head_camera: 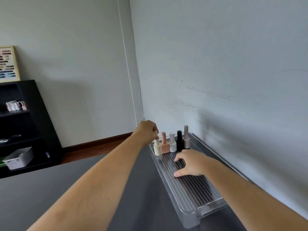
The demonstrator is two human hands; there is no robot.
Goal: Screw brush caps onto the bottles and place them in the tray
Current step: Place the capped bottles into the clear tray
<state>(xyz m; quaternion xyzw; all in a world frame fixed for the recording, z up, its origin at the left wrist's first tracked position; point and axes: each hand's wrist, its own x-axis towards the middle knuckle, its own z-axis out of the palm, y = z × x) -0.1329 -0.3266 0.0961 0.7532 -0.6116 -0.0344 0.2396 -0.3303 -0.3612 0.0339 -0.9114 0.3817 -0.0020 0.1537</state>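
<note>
At the tray's (215,203) far end, the left hand (146,130) grasped the upright cream bottle's (157,148) cap from above; right hand (190,162) rested released nearby.

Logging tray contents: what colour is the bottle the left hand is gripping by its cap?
Cream, the bottle held by the left hand; head view.

A small nail salon or nail-polish workroom, plainly furnished.

A black shelving unit (25,124) stands against the pale wall; atop it leans a framed colour swatch chart (8,63), and on an upper shelf sits a cluster of small polish bottles (15,105). Well to the right of the unit, a clear ribbed tray (188,195) on a dark grey table (50,194) holds a row of five polish bottles (172,142).
</note>
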